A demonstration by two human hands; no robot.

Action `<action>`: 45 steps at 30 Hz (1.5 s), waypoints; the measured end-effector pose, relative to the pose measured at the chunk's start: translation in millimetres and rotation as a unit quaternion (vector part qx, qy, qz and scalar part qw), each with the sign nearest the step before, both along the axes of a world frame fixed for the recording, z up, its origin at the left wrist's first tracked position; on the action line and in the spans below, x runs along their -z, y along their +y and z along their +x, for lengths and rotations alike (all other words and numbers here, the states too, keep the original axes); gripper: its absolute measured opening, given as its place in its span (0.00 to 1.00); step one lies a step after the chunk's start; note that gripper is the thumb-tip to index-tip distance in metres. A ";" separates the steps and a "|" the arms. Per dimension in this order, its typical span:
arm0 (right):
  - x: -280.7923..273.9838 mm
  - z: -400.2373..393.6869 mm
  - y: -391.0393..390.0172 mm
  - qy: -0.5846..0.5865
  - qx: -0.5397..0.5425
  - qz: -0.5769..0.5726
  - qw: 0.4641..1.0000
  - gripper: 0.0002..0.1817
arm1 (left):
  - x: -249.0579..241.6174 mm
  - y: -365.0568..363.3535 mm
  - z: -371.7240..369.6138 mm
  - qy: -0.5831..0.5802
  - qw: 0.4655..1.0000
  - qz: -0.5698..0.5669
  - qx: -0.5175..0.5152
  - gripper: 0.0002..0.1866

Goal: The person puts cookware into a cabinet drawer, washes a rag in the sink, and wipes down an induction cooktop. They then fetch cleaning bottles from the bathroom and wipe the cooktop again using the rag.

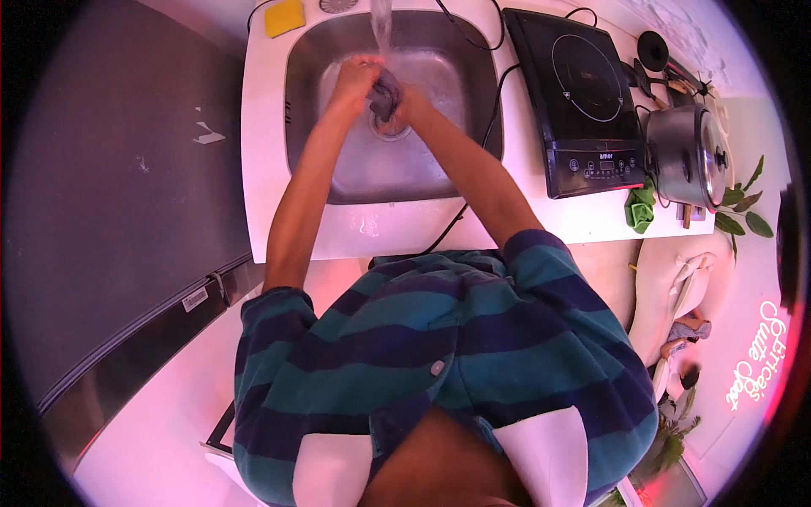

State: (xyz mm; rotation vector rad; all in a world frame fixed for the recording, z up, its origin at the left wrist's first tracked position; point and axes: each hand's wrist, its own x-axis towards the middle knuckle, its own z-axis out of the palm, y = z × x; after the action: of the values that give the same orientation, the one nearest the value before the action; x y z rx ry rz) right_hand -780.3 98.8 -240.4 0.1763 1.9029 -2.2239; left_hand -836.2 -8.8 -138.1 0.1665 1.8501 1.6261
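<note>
Over the metal sink (355,182), my left hand (359,78) and my right hand (404,108) both hold a dark grey cloth (384,95), bunched between them. Running water (381,25) falls from the top of the view onto or just beside the cloth and my left fingers. The fingers of each hand are wrapped against the cloth, and some fingertips are hidden. Beneath my hands the round drain (393,131) shows in part.
A yellow sponge (285,17) lies at the counter's back left corner. Right of the sink are black cables, a black induction cooktop (587,93), a green cloth (640,209) and a pot (680,156) with a glass lid. Another person (683,346) is in the background at right.
</note>
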 end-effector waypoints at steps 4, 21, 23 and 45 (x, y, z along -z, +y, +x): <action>-53.4 13.9 -34.5 -0.198 0.343 -0.484 0.780 0.26 | 19.1 -17.2 -10.7 -0.167 0.968 0.155 -0.102 0.14; -67.8 16.7 -54.8 -0.091 0.377 0.271 0.881 0.17 | 83.5 17.0 1.6 0.118 0.956 -0.147 -0.223 0.18; -4.5 -6.3 -32.7 -0.047 0.251 0.389 0.885 0.19 | 83.3 5.3 7.8 0.193 0.949 -0.129 -0.213 0.18; -153.4 -58.2 22.8 -0.114 -0.078 0.234 0.962 0.11 | 36.8 9.6 -5.5 -0.092 0.995 0.032 0.011 0.21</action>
State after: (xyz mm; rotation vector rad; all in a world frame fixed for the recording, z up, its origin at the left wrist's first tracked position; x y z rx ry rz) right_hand -838.5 121.6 -86.9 0.3250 2.1883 -1.5490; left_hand -841.7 0.8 -174.9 0.0621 1.6538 1.6281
